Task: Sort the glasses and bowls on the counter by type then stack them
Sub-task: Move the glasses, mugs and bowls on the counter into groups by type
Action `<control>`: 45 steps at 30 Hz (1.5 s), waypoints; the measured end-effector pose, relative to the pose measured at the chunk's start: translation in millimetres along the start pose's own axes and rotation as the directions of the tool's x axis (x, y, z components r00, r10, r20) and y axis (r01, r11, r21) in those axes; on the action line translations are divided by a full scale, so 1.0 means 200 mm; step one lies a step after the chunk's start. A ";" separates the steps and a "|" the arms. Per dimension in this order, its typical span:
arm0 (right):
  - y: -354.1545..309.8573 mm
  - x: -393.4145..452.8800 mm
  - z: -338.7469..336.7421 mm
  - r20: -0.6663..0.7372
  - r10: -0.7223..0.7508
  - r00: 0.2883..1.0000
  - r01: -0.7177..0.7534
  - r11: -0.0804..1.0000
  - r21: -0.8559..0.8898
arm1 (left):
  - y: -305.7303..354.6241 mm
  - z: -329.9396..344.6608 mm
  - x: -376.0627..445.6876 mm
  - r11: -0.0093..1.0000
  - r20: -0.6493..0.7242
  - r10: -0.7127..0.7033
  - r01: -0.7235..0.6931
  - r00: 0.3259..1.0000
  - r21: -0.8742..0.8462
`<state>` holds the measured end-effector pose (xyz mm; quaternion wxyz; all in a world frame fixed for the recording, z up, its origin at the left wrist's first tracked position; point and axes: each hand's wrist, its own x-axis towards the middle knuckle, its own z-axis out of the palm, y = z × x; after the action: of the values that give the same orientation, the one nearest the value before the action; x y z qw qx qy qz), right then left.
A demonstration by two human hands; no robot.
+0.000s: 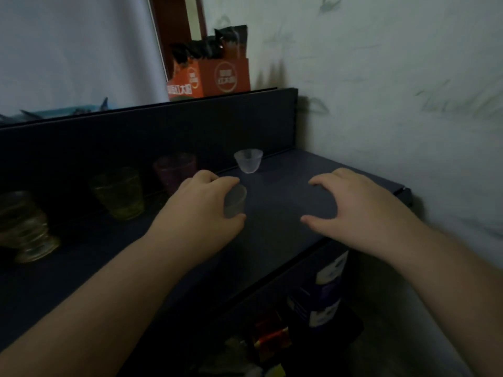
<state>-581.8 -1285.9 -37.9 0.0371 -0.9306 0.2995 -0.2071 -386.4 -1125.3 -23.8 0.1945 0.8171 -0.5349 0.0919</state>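
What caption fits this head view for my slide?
Left hand grips a small frosted cup on the dark counter; right hand hovers open, a matching cup behind.

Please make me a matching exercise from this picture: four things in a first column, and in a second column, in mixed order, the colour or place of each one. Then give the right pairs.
1. glass in the left hand
2. glass beside the back panel
3. tumbler nearest the left hand
4. carton behind the panel

A. orange
B. purple
C. frosted, gripped
D. frosted, standing free

Pairs: 1-C, 2-D, 3-B, 4-A
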 end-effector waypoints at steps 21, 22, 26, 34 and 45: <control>0.72 0.40 -0.01 0.043 -0.102 0.994 0.101 0.995 0.011 | 0.37 0.51 0.80 0.947 0.035 -0.243 0.230 0.969 0.223; 0.72 0.41 0.00 0.042 -0.116 0.992 0.116 0.993 0.019 | 0.37 0.49 0.78 0.947 0.021 -0.250 0.240 0.968 0.215; 0.66 0.48 0.03 0.042 -0.189 0.981 0.184 0.979 0.089 | 0.34 0.40 0.62 0.938 -0.073 -0.287 0.295 0.955 0.182; 0.23 0.50 0.12 -0.036 -0.393 0.919 0.389 0.886 0.251 | 0.18 0.12 0.10 0.778 -0.016 -0.614 0.608 0.789 0.160; -0.71 0.17 0.19 0.087 -0.626 0.775 0.589 0.765 0.260 | -0.19 -0.31 -0.83 0.569 -0.106 -0.783 0.775 0.613 0.274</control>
<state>-465.2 -1191.2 -32.8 0.0947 -0.9814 -0.0474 -0.1602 -416.2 -946.3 -34.8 0.0843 0.9890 -0.1034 0.0638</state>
